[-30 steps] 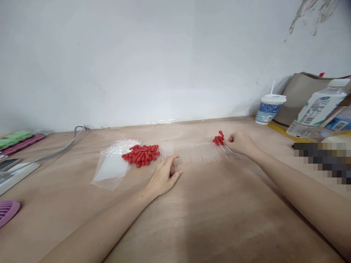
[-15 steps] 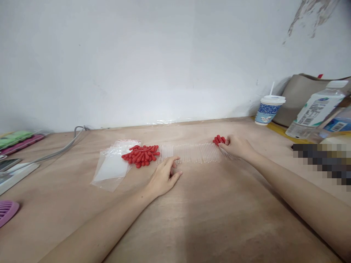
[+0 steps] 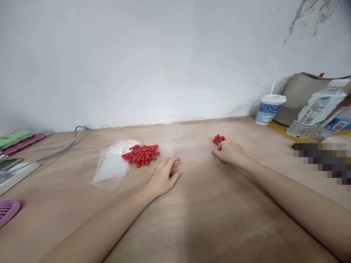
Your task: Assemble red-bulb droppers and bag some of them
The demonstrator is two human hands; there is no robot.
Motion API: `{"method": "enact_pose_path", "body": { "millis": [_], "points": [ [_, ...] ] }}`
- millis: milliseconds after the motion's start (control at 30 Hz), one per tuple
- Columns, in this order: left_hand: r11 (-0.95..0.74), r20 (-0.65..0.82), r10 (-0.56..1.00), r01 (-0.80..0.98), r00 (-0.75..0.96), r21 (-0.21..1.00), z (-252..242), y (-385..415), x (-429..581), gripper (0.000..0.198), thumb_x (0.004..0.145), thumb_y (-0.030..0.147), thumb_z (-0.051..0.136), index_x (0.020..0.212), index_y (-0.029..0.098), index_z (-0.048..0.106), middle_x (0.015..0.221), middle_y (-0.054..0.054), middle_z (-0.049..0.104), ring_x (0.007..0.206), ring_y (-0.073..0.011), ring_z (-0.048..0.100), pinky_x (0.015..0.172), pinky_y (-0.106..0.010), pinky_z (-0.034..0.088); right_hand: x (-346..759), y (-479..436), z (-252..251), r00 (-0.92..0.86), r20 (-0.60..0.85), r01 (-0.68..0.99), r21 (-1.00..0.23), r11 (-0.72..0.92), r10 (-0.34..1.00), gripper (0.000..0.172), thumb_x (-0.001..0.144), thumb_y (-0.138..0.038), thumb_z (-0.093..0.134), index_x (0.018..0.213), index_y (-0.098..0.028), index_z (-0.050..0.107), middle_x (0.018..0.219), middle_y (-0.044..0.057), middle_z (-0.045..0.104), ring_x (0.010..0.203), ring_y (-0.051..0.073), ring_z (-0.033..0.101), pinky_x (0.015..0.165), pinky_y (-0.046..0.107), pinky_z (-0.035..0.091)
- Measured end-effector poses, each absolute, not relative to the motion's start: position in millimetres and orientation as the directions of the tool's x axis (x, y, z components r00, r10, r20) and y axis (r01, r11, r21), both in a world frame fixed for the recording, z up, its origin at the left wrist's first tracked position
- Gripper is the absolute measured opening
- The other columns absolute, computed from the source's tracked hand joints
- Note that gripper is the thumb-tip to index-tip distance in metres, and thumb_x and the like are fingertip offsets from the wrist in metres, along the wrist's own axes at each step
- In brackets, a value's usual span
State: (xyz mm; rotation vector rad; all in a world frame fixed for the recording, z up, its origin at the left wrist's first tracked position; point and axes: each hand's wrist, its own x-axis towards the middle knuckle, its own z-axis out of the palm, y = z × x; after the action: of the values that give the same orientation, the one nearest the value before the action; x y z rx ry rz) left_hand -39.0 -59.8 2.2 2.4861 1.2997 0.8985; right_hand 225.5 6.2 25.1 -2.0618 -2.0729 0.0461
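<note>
A row of thin clear tubes (image 3: 196, 152) lies side by side on the wooden table. At its right end, my right hand (image 3: 229, 151) is closed in a pinch on a clear tube, its fingers partly hiding it. Several red rubber bulbs (image 3: 218, 139) lie just behind that hand. My left hand (image 3: 164, 176) rests on the table by the left part of the row, fingers apart and holding nothing. Beside it, at the row's left end, is a larger heap of red rubber bulbs (image 3: 141, 155), partly over clear zip bags (image 3: 111, 170).
A paper cup with a straw (image 3: 270, 109), a plastic bottle (image 3: 318, 109) and a grey bag (image 3: 290, 95) stand at the back right. On the left are a cable (image 3: 60, 148), a phone (image 3: 10, 164) and a purple slotted object (image 3: 8, 212). A white wall (image 3: 164, 65) rises behind the table.
My right hand has moved a little left and nearer to me, to the row's right end. The tubes by its fingers have shifted left with it. My left hand stays in place.
</note>
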Motion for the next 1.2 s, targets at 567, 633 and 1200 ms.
{"method": "enact_pose_path", "body": {
  "millis": [567,633,1200],
  "points": [
    [-0.587,0.545,0.760,0.733,0.354,0.344,9.5,-56.9,-43.7,0.012,0.081,0.020,0.051,0.077,0.018,0.061,0.078,-0.003,0.054,0.074,-0.0159,0.052,0.067,-0.029,0.044,192.7,-20.1,-1.3,-0.411,0.579,0.791,-0.158,0.592,0.704,0.026,0.091,-0.027,0.032,0.083,-0.016,0.055,0.081,0.010,0.061,0.077,0.021,0.054,0.072,0.034,0.039],
    [-0.523,0.602,0.751,0.801,0.272,0.291,17.6,-51.0,-52.2,0.014,0.080,0.022,0.053,0.068,0.017,0.059,0.073,-0.003,0.053,0.076,-0.0179,0.051,0.071,-0.031,0.043,188.1,-25.9,-8.2,-0.502,0.578,0.710,-0.151,0.688,0.644,0.026,0.092,-0.026,0.031,0.088,-0.016,0.055,0.084,0.009,0.062,0.079,0.020,0.055,0.076,0.035,0.039],
    [-0.067,0.375,0.926,0.995,0.036,0.069,45.2,-5.5,-134.7,0.032,0.082,0.039,0.044,0.096,0.027,0.070,0.097,-0.009,0.062,0.099,-0.0302,0.053,0.082,-0.045,0.040,187.4,-28.3,-10.0,-0.577,0.561,0.615,-0.179,0.768,0.593,0.024,0.092,-0.022,0.034,0.098,-0.017,0.057,0.092,0.007,0.064,0.085,0.018,0.057,0.078,0.034,0.040]
  ]
}}
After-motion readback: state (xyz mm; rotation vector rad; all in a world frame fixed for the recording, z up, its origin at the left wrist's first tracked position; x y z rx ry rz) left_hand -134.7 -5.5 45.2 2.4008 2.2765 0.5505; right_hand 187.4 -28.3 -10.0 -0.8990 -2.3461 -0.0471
